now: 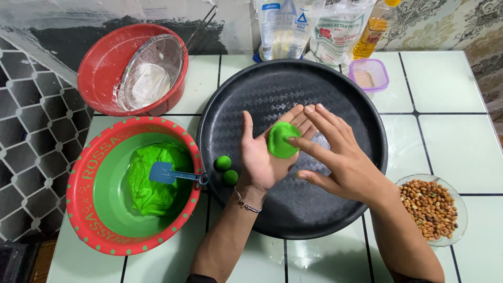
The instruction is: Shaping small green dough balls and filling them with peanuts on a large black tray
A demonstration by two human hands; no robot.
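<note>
Cradling a flattened green dough disc on the open left hand over the black tray — right hand fingertips pressing its right edge, grip loose

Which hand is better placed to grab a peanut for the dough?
Right. The right hand is free and nearer the peanut bowl; the left hand lies palm-up under the flattened dough.

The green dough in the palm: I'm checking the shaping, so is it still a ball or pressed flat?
Flat: the dough lies as a disc on the left hand, with the right hand fingertips at its edge.
</note>
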